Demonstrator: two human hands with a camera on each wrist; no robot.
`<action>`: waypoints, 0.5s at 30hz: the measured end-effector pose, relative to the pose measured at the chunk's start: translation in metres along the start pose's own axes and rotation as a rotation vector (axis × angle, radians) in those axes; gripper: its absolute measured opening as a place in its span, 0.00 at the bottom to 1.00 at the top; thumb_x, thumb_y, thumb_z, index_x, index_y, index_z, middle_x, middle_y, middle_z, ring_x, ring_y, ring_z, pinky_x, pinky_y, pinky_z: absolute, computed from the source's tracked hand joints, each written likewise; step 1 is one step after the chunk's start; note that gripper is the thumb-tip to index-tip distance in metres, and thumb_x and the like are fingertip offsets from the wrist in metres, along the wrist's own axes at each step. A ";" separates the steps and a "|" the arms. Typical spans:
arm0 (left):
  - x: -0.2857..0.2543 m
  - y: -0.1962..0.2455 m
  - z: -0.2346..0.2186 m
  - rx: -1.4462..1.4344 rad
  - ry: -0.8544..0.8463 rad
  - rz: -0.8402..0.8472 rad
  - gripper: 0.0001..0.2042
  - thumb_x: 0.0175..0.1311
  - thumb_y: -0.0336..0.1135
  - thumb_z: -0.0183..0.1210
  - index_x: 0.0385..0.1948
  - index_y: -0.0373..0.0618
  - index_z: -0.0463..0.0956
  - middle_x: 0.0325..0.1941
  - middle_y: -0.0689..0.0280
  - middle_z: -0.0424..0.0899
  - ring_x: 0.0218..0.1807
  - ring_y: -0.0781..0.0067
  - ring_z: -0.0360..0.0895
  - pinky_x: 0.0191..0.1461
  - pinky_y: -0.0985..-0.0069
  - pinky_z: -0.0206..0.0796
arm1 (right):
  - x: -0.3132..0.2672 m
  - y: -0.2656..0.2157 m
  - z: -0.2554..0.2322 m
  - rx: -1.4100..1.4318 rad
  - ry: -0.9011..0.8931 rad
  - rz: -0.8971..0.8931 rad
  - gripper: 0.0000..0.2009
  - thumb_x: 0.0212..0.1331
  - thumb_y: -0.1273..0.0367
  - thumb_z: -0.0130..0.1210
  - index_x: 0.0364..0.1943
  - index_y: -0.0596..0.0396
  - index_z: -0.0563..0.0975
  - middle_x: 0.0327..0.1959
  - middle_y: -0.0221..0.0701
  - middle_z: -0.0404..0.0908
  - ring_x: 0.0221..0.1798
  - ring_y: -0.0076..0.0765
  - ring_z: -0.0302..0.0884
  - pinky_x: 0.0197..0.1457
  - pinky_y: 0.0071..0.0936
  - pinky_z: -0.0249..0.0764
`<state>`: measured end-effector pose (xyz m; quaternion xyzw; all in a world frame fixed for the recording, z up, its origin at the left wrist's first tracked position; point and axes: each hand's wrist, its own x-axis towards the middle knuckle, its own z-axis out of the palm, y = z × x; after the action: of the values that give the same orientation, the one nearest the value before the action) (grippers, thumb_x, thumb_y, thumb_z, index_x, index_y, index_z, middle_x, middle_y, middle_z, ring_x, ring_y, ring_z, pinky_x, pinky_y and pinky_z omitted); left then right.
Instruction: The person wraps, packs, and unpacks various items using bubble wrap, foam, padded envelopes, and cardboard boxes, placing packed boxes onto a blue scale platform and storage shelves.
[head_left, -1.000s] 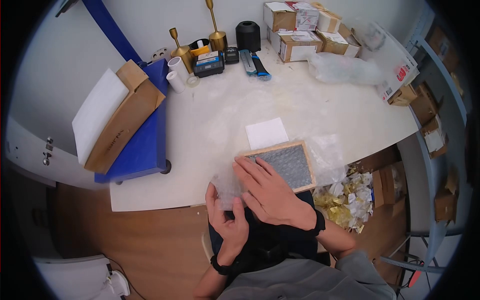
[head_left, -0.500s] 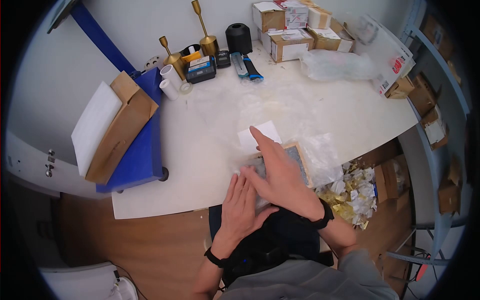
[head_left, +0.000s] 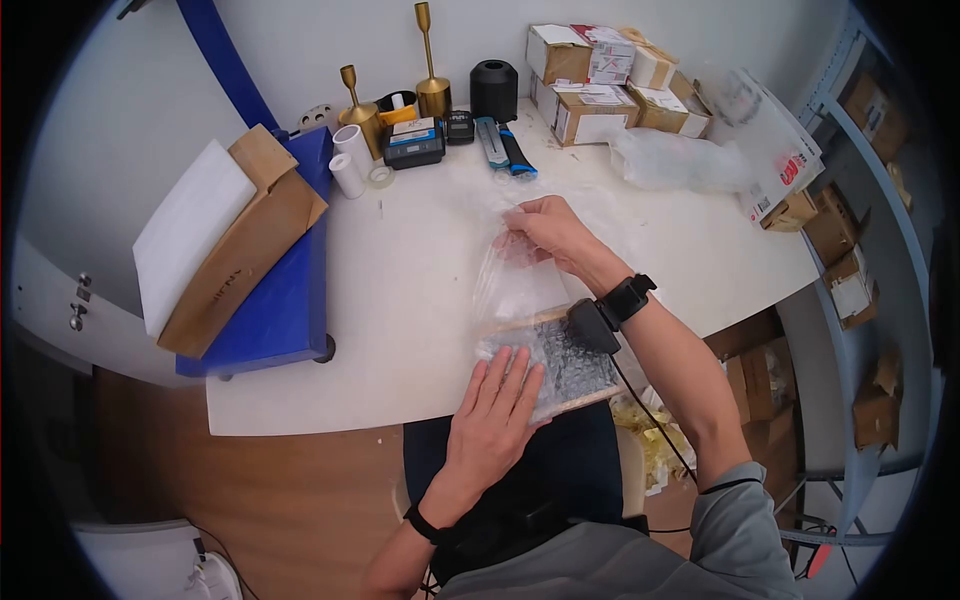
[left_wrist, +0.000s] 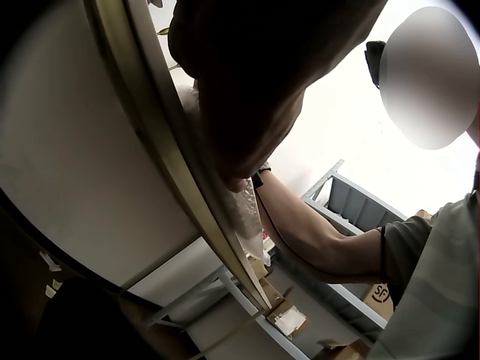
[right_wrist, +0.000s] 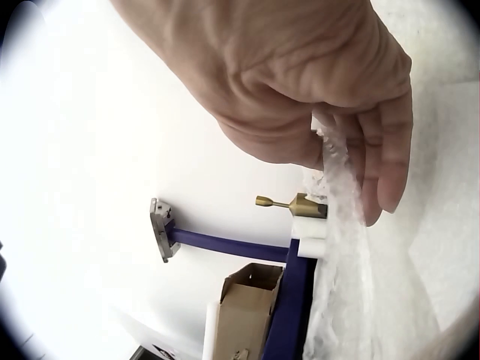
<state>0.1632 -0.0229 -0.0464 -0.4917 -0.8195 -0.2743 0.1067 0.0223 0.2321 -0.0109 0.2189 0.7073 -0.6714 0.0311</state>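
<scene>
A wood-edged board [head_left: 590, 378] with a dark grey face lies at the table's front edge, partly under clear bubble wrap [head_left: 505, 285]. My left hand [head_left: 488, 425] rests with straight fingers on the wrap over the board's left end. In the left wrist view that hand [left_wrist: 247, 97] is dark, close over the tabletop. Beyond the board, my right hand [head_left: 550, 232] pinches a raised edge of the wrap. The right wrist view shows the wrap [right_wrist: 341, 217] running between the thumb and fingers of that hand [right_wrist: 322, 82]. White paper [head_left: 540, 290] shows through the wrap.
Gold candlesticks [head_left: 433, 95], white rolls [head_left: 347, 175], a black device [head_left: 413, 150] and a cutter [head_left: 517, 150] stand at the back. Small boxes [head_left: 595, 110] and a plastic-wrapped bundle [head_left: 680, 160] lie back right. A blue stand [head_left: 265, 320] holds a cardboard box [head_left: 250, 260] at left.
My right hand has moved from over the board to beyond it and now draws up the wrap's edge. The left hand has gone from holding the wrap to lying flat on it.
</scene>
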 end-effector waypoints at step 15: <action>0.008 -0.006 -0.011 0.114 -0.165 0.125 0.33 0.53 0.30 0.71 0.66 0.42 0.74 0.79 0.53 0.67 0.81 0.42 0.58 0.82 0.42 0.52 | 0.000 -0.038 0.005 -0.611 -0.021 -0.178 0.20 0.69 0.58 0.60 0.29 0.66 0.82 0.29 0.40 0.88 0.26 0.34 0.86 0.31 0.36 0.86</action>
<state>0.1533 -0.0254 -0.0355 -0.5560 -0.8074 -0.1788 0.0835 0.0080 0.2271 0.0239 0.1295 0.8924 -0.4300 0.0439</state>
